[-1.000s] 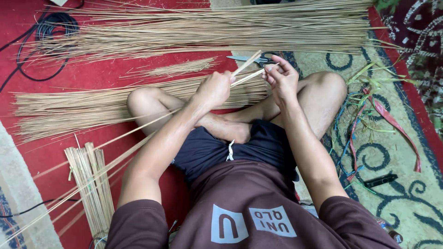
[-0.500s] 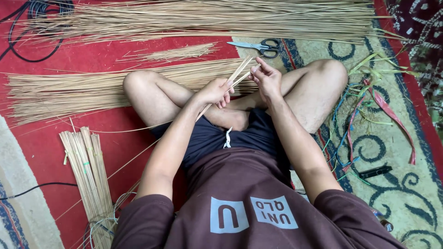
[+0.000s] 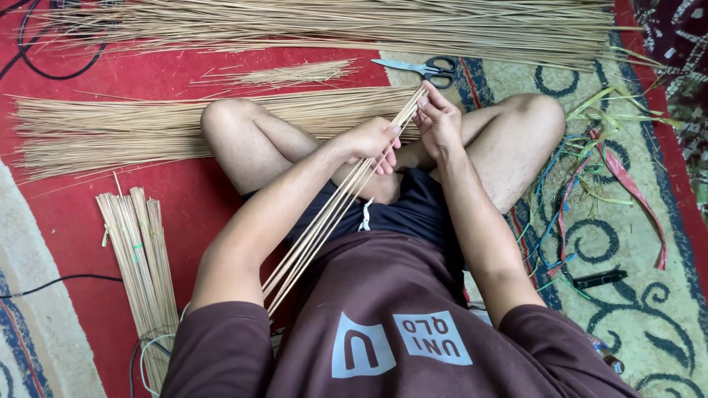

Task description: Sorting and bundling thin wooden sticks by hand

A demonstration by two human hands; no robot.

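Above the lap, left hand (image 3: 372, 140) and right hand (image 3: 436, 121) each grip the thin sticks (image 3: 332, 214), which trail down-left.

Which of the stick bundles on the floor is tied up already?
The short bundle beside the person's left arm, bound with green ties; the long piles beyond the knees lie loose.
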